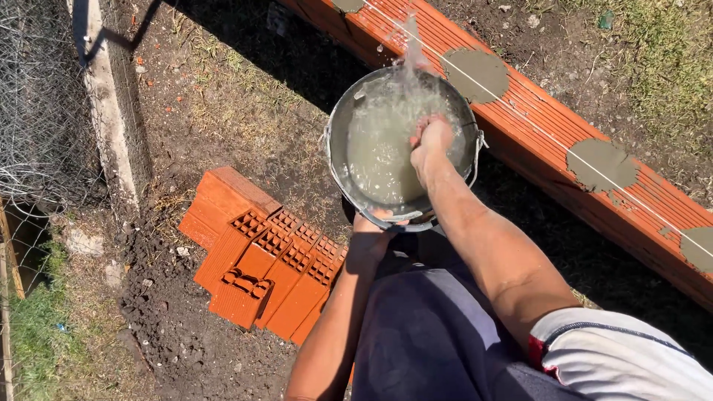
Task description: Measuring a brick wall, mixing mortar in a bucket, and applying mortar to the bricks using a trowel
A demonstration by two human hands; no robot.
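Head view: left hand (375,223) grips bucket (334,141); right hand (431,137) in murky water (379,148).

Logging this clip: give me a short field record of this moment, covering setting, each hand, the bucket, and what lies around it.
Setting: outdoors, bare soil and patchy grass, strong sun
Left hand: grips the near rim of the bucket
Right hand: inside the bucket, in the water, which splashes
Bucket: round metal, holds cloudy grey water
Wall: row of red bricks behind the bucket, mortar dabs on top, string stretched along it
Brick pile: hollow red bricks lying on the soil left of the bucket
Fence: wire mesh at far left
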